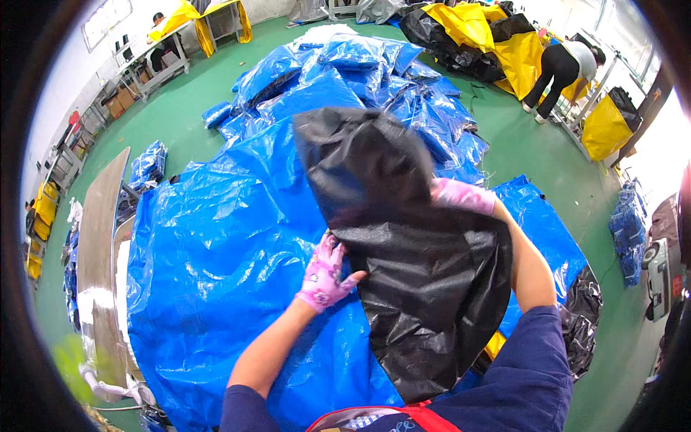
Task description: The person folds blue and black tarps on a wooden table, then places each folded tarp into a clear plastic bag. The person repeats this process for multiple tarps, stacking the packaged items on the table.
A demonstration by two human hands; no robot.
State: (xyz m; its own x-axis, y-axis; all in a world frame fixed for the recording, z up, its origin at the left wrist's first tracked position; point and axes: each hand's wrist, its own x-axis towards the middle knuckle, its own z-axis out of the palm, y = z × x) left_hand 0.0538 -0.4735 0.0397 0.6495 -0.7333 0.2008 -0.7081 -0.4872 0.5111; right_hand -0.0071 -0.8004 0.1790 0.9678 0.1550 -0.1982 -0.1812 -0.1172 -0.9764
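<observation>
A large blue plastic tarpaulin (216, 259) is spread before me. Across its right side lies a black plastic sheet (426, 302), whose far part is raised, creased and blurred. My left hand (326, 278), in a pink flowered glove, rests on the blue surface with thumb and fingers apart. Its fingertips touch the black sheet's left edge. At that sheet's far right side is my right hand (467, 195), in a similar glove and blurred by motion. The black material hides its fingertips and drapes against the forearm, so its grip cannot be made out.
Beyond the tarpaulin rises a heap of blue packages in clear plastic (345, 70). A long board (102, 237) stands at left. Yellow and black sheeting (486, 38) lies far right, near a bending person (564, 70). More blue sheeting (545, 232) is beside my right arm.
</observation>
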